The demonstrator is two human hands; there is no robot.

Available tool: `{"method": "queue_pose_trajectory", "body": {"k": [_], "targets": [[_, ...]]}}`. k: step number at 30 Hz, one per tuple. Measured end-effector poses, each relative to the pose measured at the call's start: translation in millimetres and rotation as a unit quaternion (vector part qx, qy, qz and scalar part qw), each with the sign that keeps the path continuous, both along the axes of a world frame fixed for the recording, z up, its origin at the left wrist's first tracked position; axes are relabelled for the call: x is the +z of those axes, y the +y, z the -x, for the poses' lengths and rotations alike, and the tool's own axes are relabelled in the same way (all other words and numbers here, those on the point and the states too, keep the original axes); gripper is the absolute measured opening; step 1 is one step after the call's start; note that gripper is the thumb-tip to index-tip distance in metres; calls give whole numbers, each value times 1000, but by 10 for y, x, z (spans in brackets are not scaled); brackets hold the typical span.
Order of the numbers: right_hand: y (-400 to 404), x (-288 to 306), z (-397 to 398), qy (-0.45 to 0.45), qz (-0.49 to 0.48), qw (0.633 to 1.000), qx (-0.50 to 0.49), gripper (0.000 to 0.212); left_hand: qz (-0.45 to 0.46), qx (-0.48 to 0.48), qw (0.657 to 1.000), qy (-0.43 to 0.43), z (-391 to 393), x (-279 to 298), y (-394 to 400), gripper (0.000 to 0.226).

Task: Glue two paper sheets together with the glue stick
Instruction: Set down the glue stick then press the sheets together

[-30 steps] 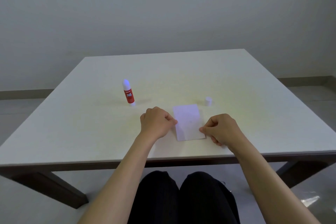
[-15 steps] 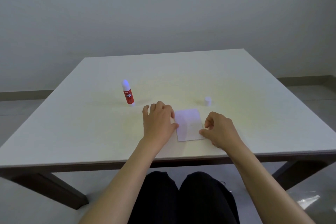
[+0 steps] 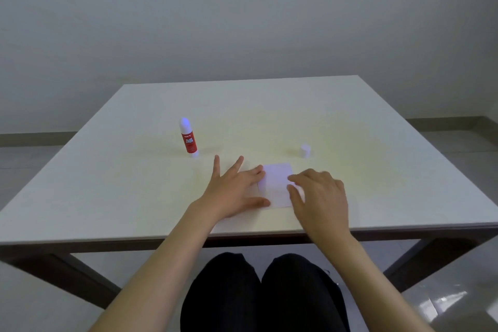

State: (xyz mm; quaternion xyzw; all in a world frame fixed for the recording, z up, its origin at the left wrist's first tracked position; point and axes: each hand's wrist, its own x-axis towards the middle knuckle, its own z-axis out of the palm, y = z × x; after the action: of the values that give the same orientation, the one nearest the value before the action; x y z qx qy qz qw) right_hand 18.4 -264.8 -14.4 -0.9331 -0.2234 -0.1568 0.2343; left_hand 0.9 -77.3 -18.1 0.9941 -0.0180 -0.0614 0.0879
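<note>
Red glue stick (image 3: 189, 140) upright, white cap (image 3: 305, 150) apart

Plain grey-white wall (image 3: 242, 13) fills the upper half, unmarked. A low skirting board (image 3: 444, 122) runs along its base. Pale glossy floor tiles (image 3: 444, 302) catch a bright reflection at lower right. White square table (image 3: 269, 105) with dark brown edge and angled dark legs (image 3: 80, 275). Soft, even lighting.
</note>
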Motion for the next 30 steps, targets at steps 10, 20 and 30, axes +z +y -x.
{"method": "queue_pose_trajectory", "body": {"k": [10,20,30], "targets": [[41,-225,-184,67,261,957,105,68,31,-12,999,31,-24,5,110,81],[181,-348,-156,74,220,967,105,67,39,5,997,62,78,35,321,76],[399,-394,-33,55,231,966,101,67,-31,-3,998,51,208,31,393,79]]}}
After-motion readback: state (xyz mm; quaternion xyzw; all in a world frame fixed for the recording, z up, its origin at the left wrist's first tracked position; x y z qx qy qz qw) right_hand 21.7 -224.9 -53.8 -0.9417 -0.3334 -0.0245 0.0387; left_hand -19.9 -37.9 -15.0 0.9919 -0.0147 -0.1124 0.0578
